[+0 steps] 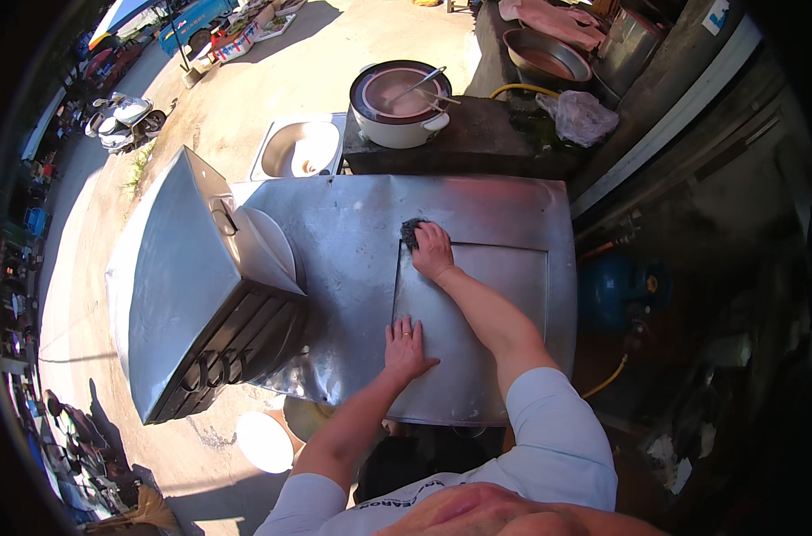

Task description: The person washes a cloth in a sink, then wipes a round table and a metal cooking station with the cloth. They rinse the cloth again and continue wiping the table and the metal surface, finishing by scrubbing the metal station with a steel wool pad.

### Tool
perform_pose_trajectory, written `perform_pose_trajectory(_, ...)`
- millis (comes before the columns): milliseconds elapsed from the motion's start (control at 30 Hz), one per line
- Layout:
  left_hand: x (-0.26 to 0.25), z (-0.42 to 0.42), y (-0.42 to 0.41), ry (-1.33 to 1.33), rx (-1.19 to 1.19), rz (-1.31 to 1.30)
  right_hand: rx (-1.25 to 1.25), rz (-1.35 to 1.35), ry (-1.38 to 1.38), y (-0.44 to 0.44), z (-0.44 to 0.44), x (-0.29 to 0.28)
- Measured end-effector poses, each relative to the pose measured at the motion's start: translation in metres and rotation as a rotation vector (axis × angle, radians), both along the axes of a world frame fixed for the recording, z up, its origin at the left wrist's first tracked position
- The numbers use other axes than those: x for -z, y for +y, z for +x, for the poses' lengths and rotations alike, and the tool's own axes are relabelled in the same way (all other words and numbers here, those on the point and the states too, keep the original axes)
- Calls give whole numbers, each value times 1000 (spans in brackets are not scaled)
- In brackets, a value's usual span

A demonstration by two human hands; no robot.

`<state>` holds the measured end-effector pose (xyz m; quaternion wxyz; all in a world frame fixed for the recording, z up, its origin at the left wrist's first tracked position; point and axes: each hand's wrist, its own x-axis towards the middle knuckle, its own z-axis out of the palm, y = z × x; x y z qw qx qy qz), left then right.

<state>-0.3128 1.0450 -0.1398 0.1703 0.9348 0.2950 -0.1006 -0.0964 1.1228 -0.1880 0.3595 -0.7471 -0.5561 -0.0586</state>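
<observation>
A stainless-steel worktop (pixel 352 221) lies before me, with a rectangular seamed panel (pixel 499 275) set into it. My right hand (pixel 434 249) grips a dark metal scouring pad (pixel 411 233), pressed on the steel at the panel's far left corner. Nearer to me, my left hand (pixel 406 350) rests palm down with its fingers spread, across the panel's left edge. It wears a ring and holds nothing. At the worktop's left end stands a tall sheet-metal box (pixel 178 295) with slanted sides, and several dark handles show on its near face.
Beyond the worktop are a steel sink (pixel 298 149) and a white electric pot (pixel 399 130) with a ladle in it. A metal basin (pixel 546 57) and a plastic bag (pixel 583 117) sit at far right. A blue gas cylinder (pixel 613 285) stands right; a white bucket (pixel 265 442) stands lower left.
</observation>
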Motion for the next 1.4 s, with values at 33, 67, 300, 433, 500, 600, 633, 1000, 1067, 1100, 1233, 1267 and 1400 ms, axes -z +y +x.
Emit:
perform_pose_trajectory(33,-5,3,3,85,60,0,-30,-78,-52,-2,6,2)
perform_pose_trajectory(67,-2,8,1,148,72,2,-59,-156,-102,-9,14,5)
perform_pose_trajectory(300,8,26,-6,317,61,6,159,-408,-230,-135,129,-5)
perform_pose_trajectory(433,3,25,-4,386,57,4,507,-850,-53,-198,170,-48)
perform_pose_trajectory(500,-2,33,-4,368,82,4,704,-914,180,-196,171,-61)
perform_pose_trajectory(600,5,27,1,318,97,9,951,-771,433,-201,143,-52)
perform_pose_trajectory(633,4,25,1,322,90,7,1011,-729,454,-203,131,-52)
perform_pose_trajectory(1000,-4,11,12,402,260,40,1063,-918,526,-335,-41,-68)
perform_pose_trajectory(1067,-8,8,13,379,292,44,1048,-1009,532,-368,-77,-72)
perform_pose_trajectory(1100,-5,4,13,373,297,53,1024,-1083,525,-374,-92,-84)
perform_pose_trajectory(1233,3,-2,13,340,292,80,806,-1052,313,-377,-94,-97)
perform_pose_trajectory(1267,2,-1,13,328,283,85,679,-990,190,-381,-96,-88)
perform_pose_trajectory(1400,7,-6,18,263,260,107,301,-737,21,-362,-86,-37)
